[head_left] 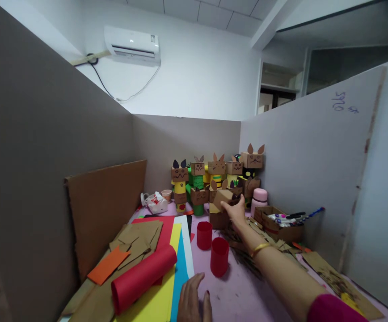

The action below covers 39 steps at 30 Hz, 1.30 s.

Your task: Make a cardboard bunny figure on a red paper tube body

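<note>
My right hand point(237, 210) reaches forward over the table, fingers closed on a small plain cardboard box point(222, 199). Beneath that box is another brown cardboard box point(218, 220). In the near foreground, my left hand point(194, 300) lies low with its fingers stretched, holding nothing, by the edge of the blue sheet point(179, 273). Just beyond it stand two red paper tubes, the nearer one point(219, 258) and the farther one point(204, 236). A longer red paper roll point(143, 279) rests on the coloured sheets to the left.
Several cardboard-headed animal figures point(217, 168) are stacked at the back. Right of them are a pink bottle point(259, 199) and a box of pens point(277, 226). Cardboard scraps point(247, 257) lie under my right forearm. An upright cardboard panel point(110, 210) leans on the left partition.
</note>
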Tool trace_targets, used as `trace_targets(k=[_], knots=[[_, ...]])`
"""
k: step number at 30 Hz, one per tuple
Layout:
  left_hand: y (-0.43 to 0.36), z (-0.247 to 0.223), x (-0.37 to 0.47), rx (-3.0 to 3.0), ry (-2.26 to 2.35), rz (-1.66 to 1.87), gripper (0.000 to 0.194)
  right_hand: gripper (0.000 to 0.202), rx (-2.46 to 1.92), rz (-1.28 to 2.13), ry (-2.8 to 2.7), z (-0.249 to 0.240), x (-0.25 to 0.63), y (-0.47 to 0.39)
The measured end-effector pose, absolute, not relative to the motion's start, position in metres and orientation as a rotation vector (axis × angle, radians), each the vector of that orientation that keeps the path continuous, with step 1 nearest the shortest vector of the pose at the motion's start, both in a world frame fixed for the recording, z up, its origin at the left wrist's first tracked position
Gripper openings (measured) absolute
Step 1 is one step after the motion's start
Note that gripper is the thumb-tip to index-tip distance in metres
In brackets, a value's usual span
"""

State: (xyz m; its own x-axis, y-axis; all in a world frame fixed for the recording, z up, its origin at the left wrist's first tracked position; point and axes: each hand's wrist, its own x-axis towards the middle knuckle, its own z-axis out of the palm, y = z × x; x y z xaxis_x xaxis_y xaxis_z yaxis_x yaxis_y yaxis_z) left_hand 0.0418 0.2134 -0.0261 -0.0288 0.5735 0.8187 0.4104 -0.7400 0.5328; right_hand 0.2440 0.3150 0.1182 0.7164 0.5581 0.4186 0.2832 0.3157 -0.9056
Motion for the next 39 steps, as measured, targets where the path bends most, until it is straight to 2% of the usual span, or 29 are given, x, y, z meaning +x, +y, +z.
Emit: trace_targets(k=[4, 7, 11, 18, 22, 25, 31, 36, 39], knots=[[0.210, -0.019, 0.033, 2.062, 1.098, 1.755, 0.027, 0.069, -1.089, 0.363, -0.788, 0.122, 0.230, 0.230], [0.207, -0.007, 0.023, 2.104, 1.102, 1.606, 0.028, 0.069, -1.055, 0.469, -0.711, 0.101, 0.218, 0.156], [0.201, 0.008, 0.010, 2.045, 1.236, 1.534, 0.031, 0.083, -1.084, 0.532, -0.496, 0.067, 0.210, 0.099], [0.192, 0.008, 0.005, 2.348, 1.300, 1.663, 0.031, 0.088, -1.059, 0.457, -0.422, 0.050, 0.218, 0.102], [0.192, 0.029, 0.034, 2.736, 1.202, 1.409, 0.034, 0.087, -1.115, 0.514, -0.485, 0.040, 0.217, 0.102], [0.204, 0.054, 0.065, 2.791, 1.222, 1.260, 0.036, 0.088, -1.105, 0.528, -0.520, 0.039, 0.214, 0.101], [0.224, 0.085, 0.096, 2.804, 1.191, 1.131, 0.022, 0.082, -1.085, 0.480, -0.367, 0.044, 0.217, 0.104], [0.161, 0.101, 0.092, 2.867, 1.112, 1.087, 0.025, 0.065, -1.021, 0.510, -0.285, 0.046, 0.226, 0.102], [0.113, 0.088, 0.091, 2.971, 1.068, 1.162, 0.026, 0.064, -0.978, 0.513, -0.248, 0.049, 0.231, 0.098]])
